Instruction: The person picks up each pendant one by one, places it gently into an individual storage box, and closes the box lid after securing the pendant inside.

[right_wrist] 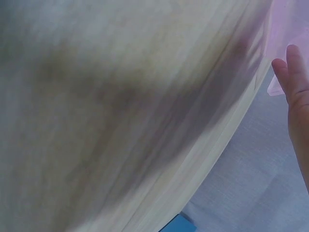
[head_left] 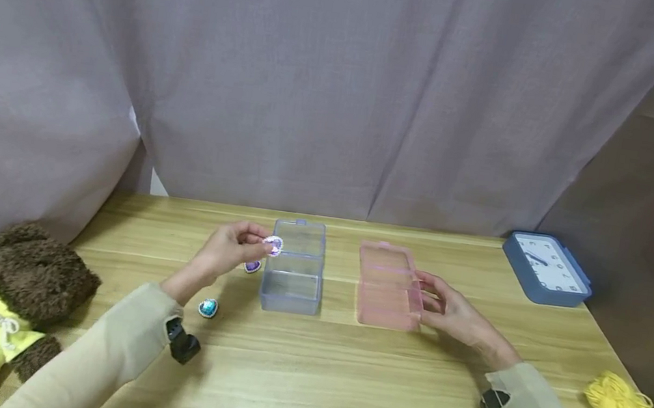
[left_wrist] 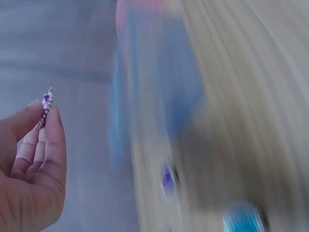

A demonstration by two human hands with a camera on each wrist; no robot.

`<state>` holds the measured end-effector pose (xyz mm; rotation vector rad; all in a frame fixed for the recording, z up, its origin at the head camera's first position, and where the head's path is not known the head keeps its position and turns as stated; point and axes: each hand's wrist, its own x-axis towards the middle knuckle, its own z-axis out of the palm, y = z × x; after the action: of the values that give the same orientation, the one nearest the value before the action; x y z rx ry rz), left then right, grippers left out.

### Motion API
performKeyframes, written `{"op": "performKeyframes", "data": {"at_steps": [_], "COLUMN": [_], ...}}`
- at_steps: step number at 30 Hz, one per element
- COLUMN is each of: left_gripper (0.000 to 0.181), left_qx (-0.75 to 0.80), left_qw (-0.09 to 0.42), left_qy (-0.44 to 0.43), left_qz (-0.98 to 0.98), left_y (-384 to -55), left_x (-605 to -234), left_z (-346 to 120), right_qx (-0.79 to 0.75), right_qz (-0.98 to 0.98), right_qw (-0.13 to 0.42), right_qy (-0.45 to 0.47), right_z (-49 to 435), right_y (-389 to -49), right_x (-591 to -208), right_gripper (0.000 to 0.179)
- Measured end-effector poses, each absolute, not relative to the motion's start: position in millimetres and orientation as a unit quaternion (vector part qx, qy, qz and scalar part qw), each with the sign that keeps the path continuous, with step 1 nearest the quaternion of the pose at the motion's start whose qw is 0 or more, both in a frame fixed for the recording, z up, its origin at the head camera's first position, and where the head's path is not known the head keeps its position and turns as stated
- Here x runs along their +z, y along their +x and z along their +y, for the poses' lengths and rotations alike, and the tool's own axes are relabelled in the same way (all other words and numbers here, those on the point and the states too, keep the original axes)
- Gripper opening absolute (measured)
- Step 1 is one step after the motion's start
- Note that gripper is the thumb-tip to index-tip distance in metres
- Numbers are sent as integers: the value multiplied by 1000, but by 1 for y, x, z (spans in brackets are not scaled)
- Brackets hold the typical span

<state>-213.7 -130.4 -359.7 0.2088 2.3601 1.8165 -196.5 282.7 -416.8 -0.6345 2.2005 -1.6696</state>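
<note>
One purple gem pinched upright by left hand; blue box just rightward, that hand nearer. Right hand touches pink box at right side, grip unclear.

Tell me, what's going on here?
Someone's left hand pinches a bead-edged purple gem, held up beside an open bluish box. The right hand touches the right side of a pink box. A second purple gem and a blue-green gem lie on the wooden table, left of the bluish box.
</note>
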Motion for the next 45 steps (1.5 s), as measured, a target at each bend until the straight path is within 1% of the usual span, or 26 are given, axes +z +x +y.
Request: {"op": "performKeyframes", "data": {"at_steps": [5, 7, 10, 14, 24, 33, 45], "left_gripper": [29, 29, 28, 25, 20, 19, 14], "left_qx": [650, 658, 653, 637, 531, 535, 430], "left_qw": [152, 171, 195, 214, 204, 239, 281], "left_qy": [114, 117, 116, 120, 175, 174, 192], "left_qz": [736, 724, 723, 731, 803, 791, 836], "left_y": [-223, -226, -230, -235, -242, -240, -235], "left_x": [-358, -361, -366, -374, -383, -380, -375], "left_z": [-54, -29, 0, 26, 52, 67, 85], "right_qx": [-588, -587, -584, -581, -577, -578, -587], "right_qz": [765, 767, 772, 773, 774, 773, 765], "right_qw": [160, 160, 162, 165, 172, 172, 177], "right_qy": [-206, -201, -195, -194, -195, -194, -199], "right_z": [284, 284, 283, 283, 280, 283, 283], "right_y": [-193, -193, -193, -194, -194, -193, -193], "right_x": [-415, -415, -413, -413, -412, -412, -412], "right_gripper": [79, 79, 80, 81, 81, 81, 81]}}
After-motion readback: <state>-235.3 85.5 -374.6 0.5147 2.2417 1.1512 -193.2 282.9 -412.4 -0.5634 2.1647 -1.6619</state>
